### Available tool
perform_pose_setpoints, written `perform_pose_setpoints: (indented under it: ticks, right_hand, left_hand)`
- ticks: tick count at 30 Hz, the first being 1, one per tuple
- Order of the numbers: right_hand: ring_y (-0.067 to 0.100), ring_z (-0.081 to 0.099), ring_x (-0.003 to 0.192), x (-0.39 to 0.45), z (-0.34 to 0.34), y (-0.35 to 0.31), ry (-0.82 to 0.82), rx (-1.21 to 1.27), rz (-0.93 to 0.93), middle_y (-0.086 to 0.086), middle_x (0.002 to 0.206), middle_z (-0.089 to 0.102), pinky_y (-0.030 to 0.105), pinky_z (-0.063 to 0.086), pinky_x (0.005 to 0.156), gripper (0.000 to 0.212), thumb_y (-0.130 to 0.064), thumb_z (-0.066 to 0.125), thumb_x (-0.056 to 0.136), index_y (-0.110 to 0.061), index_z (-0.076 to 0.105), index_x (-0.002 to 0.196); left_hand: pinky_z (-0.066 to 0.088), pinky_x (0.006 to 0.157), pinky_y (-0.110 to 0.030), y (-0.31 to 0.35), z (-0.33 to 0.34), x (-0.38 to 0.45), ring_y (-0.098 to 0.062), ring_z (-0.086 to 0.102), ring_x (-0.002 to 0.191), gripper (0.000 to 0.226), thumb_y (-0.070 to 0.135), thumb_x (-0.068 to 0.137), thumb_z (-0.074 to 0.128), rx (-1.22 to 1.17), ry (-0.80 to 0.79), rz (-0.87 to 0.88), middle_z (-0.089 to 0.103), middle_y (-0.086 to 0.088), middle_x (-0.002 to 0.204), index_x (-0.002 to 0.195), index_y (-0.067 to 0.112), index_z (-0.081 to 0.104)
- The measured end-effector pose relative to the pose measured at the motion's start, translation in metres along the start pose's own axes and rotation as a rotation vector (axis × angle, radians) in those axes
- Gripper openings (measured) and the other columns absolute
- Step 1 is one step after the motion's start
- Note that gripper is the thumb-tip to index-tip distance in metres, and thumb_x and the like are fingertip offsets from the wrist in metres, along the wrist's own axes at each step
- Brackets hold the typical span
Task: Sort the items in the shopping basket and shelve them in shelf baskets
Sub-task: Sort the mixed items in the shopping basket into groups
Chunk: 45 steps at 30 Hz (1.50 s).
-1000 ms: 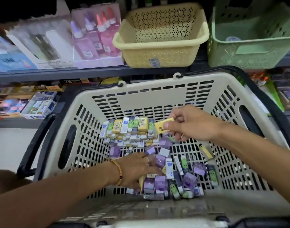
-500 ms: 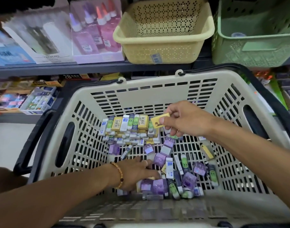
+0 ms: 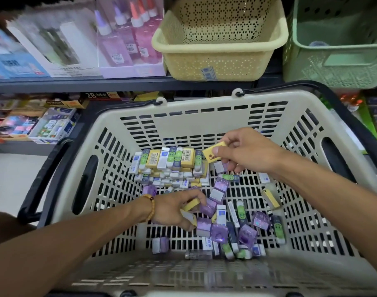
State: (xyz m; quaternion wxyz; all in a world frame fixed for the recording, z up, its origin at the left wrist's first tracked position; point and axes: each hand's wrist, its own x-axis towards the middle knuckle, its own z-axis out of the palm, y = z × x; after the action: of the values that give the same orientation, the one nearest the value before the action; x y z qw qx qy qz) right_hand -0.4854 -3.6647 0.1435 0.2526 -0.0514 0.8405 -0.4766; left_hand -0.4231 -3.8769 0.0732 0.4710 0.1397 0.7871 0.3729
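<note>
Both hands reach down into the beige shopping basket (image 3: 204, 116), whose slatted floor is strewn with small erasers. The right hand (image 3: 245, 150) pinches a yellow eraser (image 3: 213, 152) between thumb and fingers, held above the neat row of stacked erasers (image 3: 172, 166) packed against the far wall. The left hand (image 3: 174, 211), a beaded bracelet (image 3: 151, 207) at its wrist, curls its fingers round a second yellow eraser (image 3: 191, 204) among the loose pile of purple, green and white erasers (image 3: 230, 228) near the basket's middle. Another yellow one (image 3: 271, 197) lies by itself toward the right wall. On the shelf (image 3: 76, 84) above stand a cream shelf basket (image 3: 219, 39) and, just beside it on the right, a green shelf basket (image 3: 337, 46).
</note>
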Motion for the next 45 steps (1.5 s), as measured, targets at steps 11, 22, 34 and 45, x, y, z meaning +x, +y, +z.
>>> perform_pose_setpoints:
  ticks: [11, 22, 34, 45]
  right_hand:
    - [0.009, 0.065, 0.061, 0.018, 0.01, -0.003, 0.022, 0.084, 0.01, 0.005, 0.085, 0.069, 0.021, 0.054, 0.059, 0.015, -0.027, 0.058, 0.097, -0.013, 0.062, 0.099]
    - [0.011, 0.053, 0.047, 0.092, 0.117, -0.059, -0.173, 0.01, -0.002, 0.007, 0.069, 0.061, 0.024, 0.042, 0.044, 0.023, -0.02, 0.057, 0.099, -0.008, 0.069, 0.083]
    - [0.012, 0.058, 0.062, 0.042, 0.099, -0.054, -0.546, 0.232, 0.025, 0.004, 0.081, 0.07, 0.021, 0.048, 0.054, 0.028, -0.039, 0.057, 0.097, -0.022, 0.077, 0.086]
    - [0.011, 0.051, 0.047, 0.074, 0.098, -0.055, -0.287, 0.258, 0.094, 0.004, 0.068, 0.062, 0.022, 0.042, 0.043, 0.009, -0.012, 0.056, 0.098, -0.006, 0.063, 0.098]
  left_hand:
    - [0.057, 0.066, -0.036, 0.033, -0.022, -0.087, -0.034, 0.065, 0.086, 0.054, -0.004, 0.076, 0.065, -0.998, 0.147, -0.049, 0.054, -0.024, 0.121, 0.114, 0.034, 0.057]
    - [0.056, 0.067, -0.042, 0.012, -0.009, -0.139, -0.04, 0.064, 0.088, 0.059, -0.016, 0.082, 0.058, -1.225, 0.59, 0.004, 0.064, -0.017, 0.097, 0.116, 0.031, 0.053]
    - [0.059, 0.064, -0.036, 0.019, -0.025, -0.127, -0.041, 0.069, 0.084, 0.066, -0.019, 0.069, 0.058, -1.313, 0.692, 0.229, 0.069, -0.015, 0.096, 0.121, 0.021, 0.051]
    - [0.058, 0.059, -0.029, 0.02, -0.032, -0.126, -0.02, 0.069, 0.067, 0.058, -0.02, 0.075, 0.064, -0.985, 0.951, -0.019, 0.072, -0.012, 0.085, 0.108, 0.025, 0.05]
